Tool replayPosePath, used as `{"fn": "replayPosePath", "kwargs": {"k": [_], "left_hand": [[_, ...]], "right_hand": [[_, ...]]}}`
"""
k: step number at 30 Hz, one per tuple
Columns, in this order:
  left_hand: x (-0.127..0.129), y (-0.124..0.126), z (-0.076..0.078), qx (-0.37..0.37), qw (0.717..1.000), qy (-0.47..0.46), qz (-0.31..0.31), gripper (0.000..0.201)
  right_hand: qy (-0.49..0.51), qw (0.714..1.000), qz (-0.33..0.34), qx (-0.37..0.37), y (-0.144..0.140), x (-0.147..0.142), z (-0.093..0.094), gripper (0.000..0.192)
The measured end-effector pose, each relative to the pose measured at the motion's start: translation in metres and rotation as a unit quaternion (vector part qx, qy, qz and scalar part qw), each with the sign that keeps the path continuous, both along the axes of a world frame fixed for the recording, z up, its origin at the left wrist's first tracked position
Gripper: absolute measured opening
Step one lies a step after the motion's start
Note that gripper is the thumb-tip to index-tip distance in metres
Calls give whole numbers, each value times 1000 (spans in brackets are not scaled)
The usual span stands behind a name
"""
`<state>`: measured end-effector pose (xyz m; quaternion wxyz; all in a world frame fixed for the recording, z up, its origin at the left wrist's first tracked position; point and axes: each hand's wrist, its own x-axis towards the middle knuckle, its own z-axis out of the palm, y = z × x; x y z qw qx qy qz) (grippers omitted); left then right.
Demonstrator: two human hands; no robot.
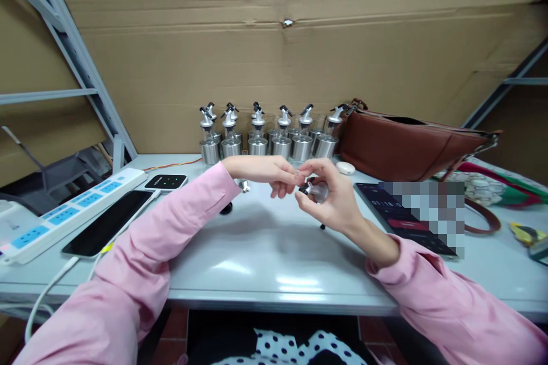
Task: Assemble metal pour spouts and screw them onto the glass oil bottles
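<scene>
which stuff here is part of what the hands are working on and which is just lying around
In hand:
- spout cap, held in the right hand, left hand pinching at it
- row of dispenser bottles at the back
- small loose parts on the table

Lying about:
- brown bag
- power strip
- phone
- tablet
- white pebble-shaped thing

On the tabletop (265, 262), both hands meet at the centre: the left hand (268, 174) touches the right hand (331, 197), which holds a pourer cap (312, 189). A row of dispenser bottles (269, 137) stands at 12 o'clock behind them. The bag (406, 145) lies at 2 o'clock, the tablet (402, 219) at 3, the power strip (64, 214) and phone (107, 222) at 9.
</scene>
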<state>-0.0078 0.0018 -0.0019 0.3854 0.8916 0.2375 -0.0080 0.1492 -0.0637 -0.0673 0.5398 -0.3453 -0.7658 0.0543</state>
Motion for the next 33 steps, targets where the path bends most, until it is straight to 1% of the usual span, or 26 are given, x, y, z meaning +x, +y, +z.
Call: {"fn": "replayPosePath", "kwargs": {"k": [1,2,3,4,5,6,7,8,9,10,12,14,16,19,23,26,28,33], "left_hand": [[-2,-2,5,122,991,11,47,25],[-3,-3,10,252,962,8,105,20],[-4,-3,15,370,915,-6,163,17],[-4,0,19,463,859,-24,216,18],[-3,5,23,529,808,-39,257,22],[-1,12,27,568,771,-44,284,26],[1,22,30,588,751,-34,300,28],[3,35,34,596,742,-10,306,30],[6,49,38,598,743,19,300,31],[8,63,43,589,753,52,289,30],[13,91,51,543,788,109,268,36],[18,113,58,482,827,148,248,41],[23,126,61,450,843,166,244,41],[31,134,62,440,840,195,252,39],[40,129,61,449,821,234,263,39],[45,123,58,489,795,230,276,35],[46,121,55,512,782,219,278,34],[40,122,53,533,775,209,270,30]], "right_hand": [[-12,1000,-6,11,0,1,1,18],[-23,1000,-9,19,0,1,1,10],[-33,999,-10,25,-1,1,2,2],[-37,999,-9,29,-1,1,3,5],[-37,999,-10,31,-2,1,5,9],[-33,999,-11,32,-4,1,6,11],[-27,999,-14,32,-5,1,8,13],[-19,999,-19,32,-6,1,10,14],[-14,999,-22,29,-8,1,11,15],[-9,999,-23,25,-9,1,13,16],[-5,1000,-20,11,-10,1,14,17],[0,1000,-13,-6,-10,1,14,17],[13,1000,-12,-22,-9,2,13,15],[31,999,-15,-42,-5,3,13,13],[30,998,-10,-46,-3,4,13,13],[23,999,-16,-41,-3,4,13,13],[20,999,-30,-30,-3,4,13,14],[20,997,-72,9,-1,6,13,13]]}}
